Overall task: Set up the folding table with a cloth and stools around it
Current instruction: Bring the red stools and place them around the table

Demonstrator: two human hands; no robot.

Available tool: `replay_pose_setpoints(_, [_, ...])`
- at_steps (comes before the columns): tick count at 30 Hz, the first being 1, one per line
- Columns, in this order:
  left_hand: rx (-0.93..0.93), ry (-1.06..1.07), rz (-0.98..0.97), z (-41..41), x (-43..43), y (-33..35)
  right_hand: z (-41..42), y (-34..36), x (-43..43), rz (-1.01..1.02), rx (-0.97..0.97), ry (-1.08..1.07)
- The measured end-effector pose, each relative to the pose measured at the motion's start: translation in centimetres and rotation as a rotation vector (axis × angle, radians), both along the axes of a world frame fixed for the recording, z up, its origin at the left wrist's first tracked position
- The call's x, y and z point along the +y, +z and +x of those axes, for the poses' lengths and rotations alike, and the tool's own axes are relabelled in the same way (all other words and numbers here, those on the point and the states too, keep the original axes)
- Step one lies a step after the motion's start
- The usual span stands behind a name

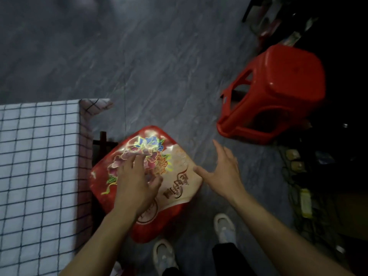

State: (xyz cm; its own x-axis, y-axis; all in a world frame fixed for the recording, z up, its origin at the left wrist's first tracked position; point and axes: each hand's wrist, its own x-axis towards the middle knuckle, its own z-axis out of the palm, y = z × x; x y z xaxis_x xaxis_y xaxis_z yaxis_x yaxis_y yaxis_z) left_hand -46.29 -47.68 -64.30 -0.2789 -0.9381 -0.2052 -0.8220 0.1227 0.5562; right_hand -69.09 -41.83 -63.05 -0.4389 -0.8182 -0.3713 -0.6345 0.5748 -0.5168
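Grey marbled floor, dark clutter along the right past a plain red stool. The flowered stool stands upright, cornerwise beside the checked cloth. The left hand is spread over its seat, and the right hand is open alongside.

floor: floral stool, red stool | table: checked cloth over top

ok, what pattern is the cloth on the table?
The cloth is white with a thin dark grid check. It shows best in the head view, at lower left.
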Motion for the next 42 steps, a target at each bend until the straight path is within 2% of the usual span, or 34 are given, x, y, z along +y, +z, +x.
replay_pose_setpoints(10, [-0.079,-0.044,0.06,-15.9,0.8,2.7,-11.9,0.6,1.4,-0.121,-0.08,-0.051])
replay_pose_setpoints(22, [-0.03,-0.096,0.109,-39.5,-0.2,9.3,-35.4,7.5,4.0,-0.127,-0.012,-0.194])
replay_pose_setpoints(32, [0.026,-0.136,0.111,-48.2,-9.5,7.3,-45.3,6.5,-4.4,-0.132,0.004,-0.218])
replay_pose_setpoints(42, [-0.004,-0.169,0.239,-54.6,-21.1,1.2,-52.1,0.8,-16.3,0.051,0.048,-0.242])
